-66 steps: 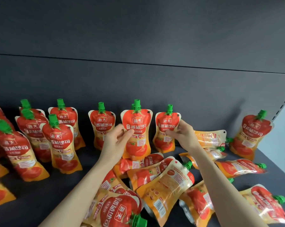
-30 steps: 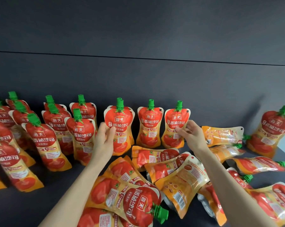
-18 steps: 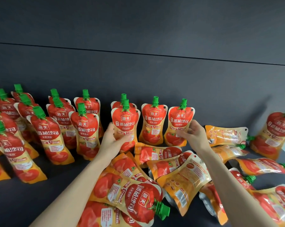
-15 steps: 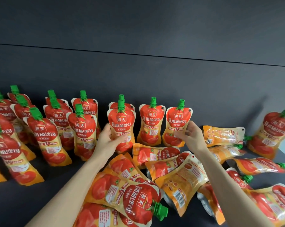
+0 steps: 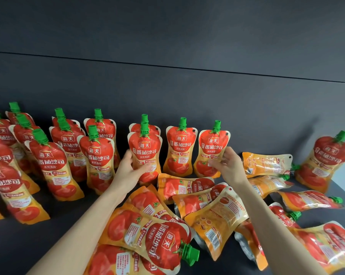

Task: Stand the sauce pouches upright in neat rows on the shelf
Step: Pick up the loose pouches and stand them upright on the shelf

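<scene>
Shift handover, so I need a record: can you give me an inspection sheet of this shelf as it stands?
Surface: dark shelf, no spills seen.
Job's things: standing pouches in rows at left; lying pouches heaped at centre and right; lone pouch standing, tilted, at far right.
Clutter: nothing seen.
Hands: left hand grips the upright front pouch; right hand pinches the end pouch of the back row.
Cables: nothing seen.
Surroundings: dark back panel behind the shelf.
</scene>
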Tool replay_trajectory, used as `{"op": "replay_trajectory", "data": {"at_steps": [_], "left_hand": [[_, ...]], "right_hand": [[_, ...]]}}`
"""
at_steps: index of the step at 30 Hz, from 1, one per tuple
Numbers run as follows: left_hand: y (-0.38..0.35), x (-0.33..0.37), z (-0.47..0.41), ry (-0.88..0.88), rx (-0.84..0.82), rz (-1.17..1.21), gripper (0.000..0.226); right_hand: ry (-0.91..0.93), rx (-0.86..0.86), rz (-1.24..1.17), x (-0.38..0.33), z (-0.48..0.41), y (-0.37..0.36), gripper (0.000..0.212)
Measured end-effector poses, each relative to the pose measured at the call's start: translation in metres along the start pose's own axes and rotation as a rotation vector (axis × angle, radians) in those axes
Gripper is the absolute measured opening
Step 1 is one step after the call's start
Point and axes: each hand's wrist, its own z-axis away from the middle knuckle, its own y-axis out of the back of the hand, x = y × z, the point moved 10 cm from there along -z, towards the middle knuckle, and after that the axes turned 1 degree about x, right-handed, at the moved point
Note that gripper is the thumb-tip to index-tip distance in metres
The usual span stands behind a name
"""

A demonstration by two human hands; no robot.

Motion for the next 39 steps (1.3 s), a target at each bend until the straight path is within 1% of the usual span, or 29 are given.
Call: {"op": "replay_trajectory", "data": {"at_steps": [3, 6, 11, 16, 18, 20, 22, 24, 25, 26, 28, 30, 32, 34, 36, 38, 39], "left_hand": [[0.001, 0.000, 0.003, -0.010, 0.014, -0.049, 0.060], [0.002, 0.002, 0.005, -0.018, 0.026, -0.087, 0.066], [0.001, 0.014, 0.016, -0.092, 0.048, -0.124, 0.069], [0.008, 0.022, 0.040, -0.171, 0.129, -0.217, 0.071], [0.007, 0.029, 0.058, -0.189, 0.136, -0.252, 0.066], [0.000, 0.037, 0.075, -0.211, 0.072, -0.291, 0.054], [-0.014, 0.042, 0.091, -0.244, -0.061, -0.349, 0.038], [-0.026, 0.044, 0.108, -0.285, -0.181, -0.435, 0.029], [-0.029, 0.044, 0.117, -0.294, -0.227, -0.477, 0.028], [-0.032, 0.043, 0.125, -0.301, -0.267, -0.523, 0.033], [-0.035, 0.041, 0.139, -0.321, -0.326, -0.626, 0.058], [-0.037, 0.034, 0.149, -0.310, -0.380, -0.723, 0.081], [-0.038, 0.023, 0.154, -0.295, -0.405, -0.797, 0.097], [-0.038, 0.017, 0.156, -0.316, -0.381, -0.801, 0.100], [-0.036, 0.014, 0.155, -0.324, -0.340, -0.786, 0.099], [-0.034, 0.014, 0.154, -0.326, -0.305, -0.786, 0.098], [-0.034, 0.015, 0.154, -0.330, -0.290, -0.787, 0.099]], "right_hand": [[-0.018, 0.017, 0.014, -0.001, 0.003, 0.001, 0.042], [-0.041, 0.040, 0.037, -0.001, 0.005, 0.002, 0.044], [-0.080, 0.067, 0.057, 0.002, 0.016, 0.005, 0.051], [-0.071, 0.133, 0.099, -0.006, 0.042, 0.018, 0.051], [-0.053, 0.148, 0.110, -0.014, 0.057, 0.024, 0.044], [-0.021, 0.116, 0.120, -0.022, 0.073, 0.024, 0.030], [0.000, 0.065, 0.137, -0.029, 0.089, 0.021, 0.021], [-0.008, 0.003, 0.168, -0.032, 0.104, 0.015, 0.019], [-0.008, -0.029, 0.202, -0.032, 0.112, 0.011, 0.020], [0.011, -0.057, 0.243, -0.033, 0.120, 0.007, 0.021], [0.069, -0.119, 0.334, -0.036, 0.137, -0.001, 0.025], [0.134, -0.184, 0.472, -0.033, 0.154, -0.012, 0.036], [0.151, -0.217, 0.552, -0.031, 0.165, -0.016, 0.040], [0.142, -0.206, 0.514, -0.031, 0.168, -0.014, 0.032], [0.120, -0.136, 0.459, -0.033, 0.167, -0.007, 0.023], [0.072, -0.074, 0.463, -0.034, 0.165, -0.003, 0.023], [0.038, -0.047, 0.487, -0.034, 0.165, -0.001, 0.028]]}}
